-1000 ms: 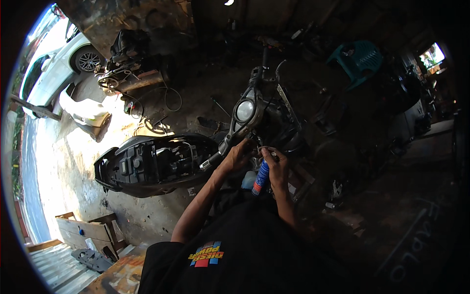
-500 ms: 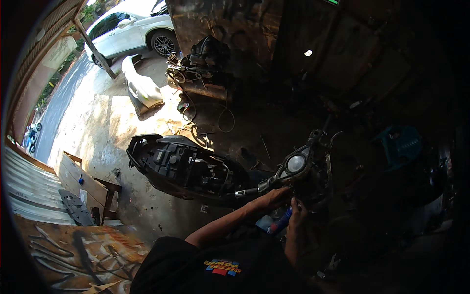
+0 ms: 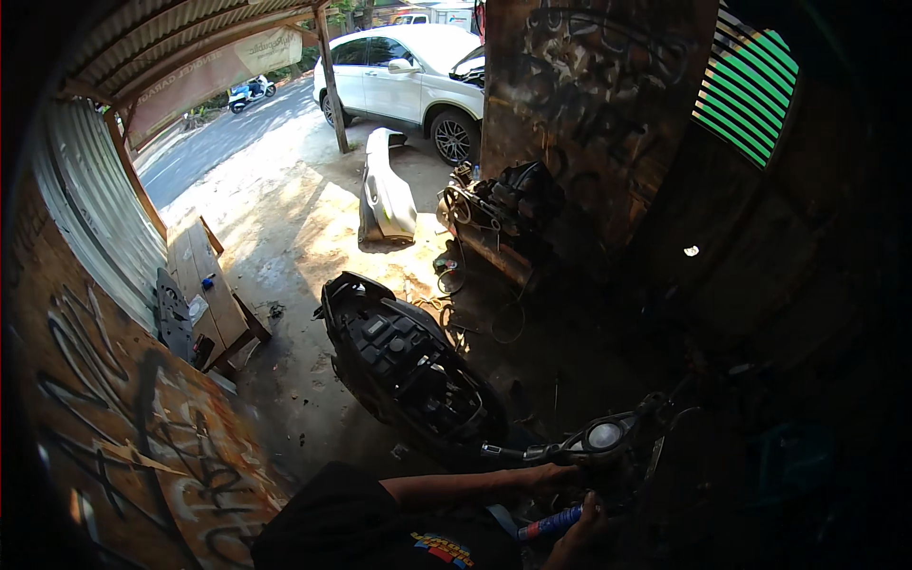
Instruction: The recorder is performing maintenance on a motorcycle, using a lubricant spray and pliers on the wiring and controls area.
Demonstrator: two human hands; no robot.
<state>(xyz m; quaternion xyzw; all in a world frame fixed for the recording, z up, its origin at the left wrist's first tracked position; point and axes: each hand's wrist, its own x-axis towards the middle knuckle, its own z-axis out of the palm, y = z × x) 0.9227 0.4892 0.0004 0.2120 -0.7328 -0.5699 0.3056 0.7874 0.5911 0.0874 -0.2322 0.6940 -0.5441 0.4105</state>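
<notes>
A scooter with its seat off stands before me, its open body (image 3: 404, 351) toward the middle and its handlebar (image 3: 513, 452) nearer my hands. My left hand (image 3: 559, 477) reaches in just below the round headlamp area (image 3: 603, 436) at the scooter's front; its fingers are lost in shadow. Close by, my right hand (image 3: 587, 524) is closed around one end of a blue can (image 3: 551, 523) with red on it, which looks like a spray can. The can lies tilted, its other end toward my body.
On the left a wooden bench (image 3: 204, 285) stands by a painted board wall (image 3: 142, 446). A silver car fender (image 3: 385, 195) and a compressor-like machine (image 3: 489, 218) sit on the floor beyond the scooter. Outside, a white car (image 3: 408, 81) is parked beside a post (image 3: 332, 85). The right side is very dark.
My view has swung up and to the left, so the scooter and hands sit lower in the picture. Both hands stay at the scooter's front, and the can remains in my right hand.
</notes>
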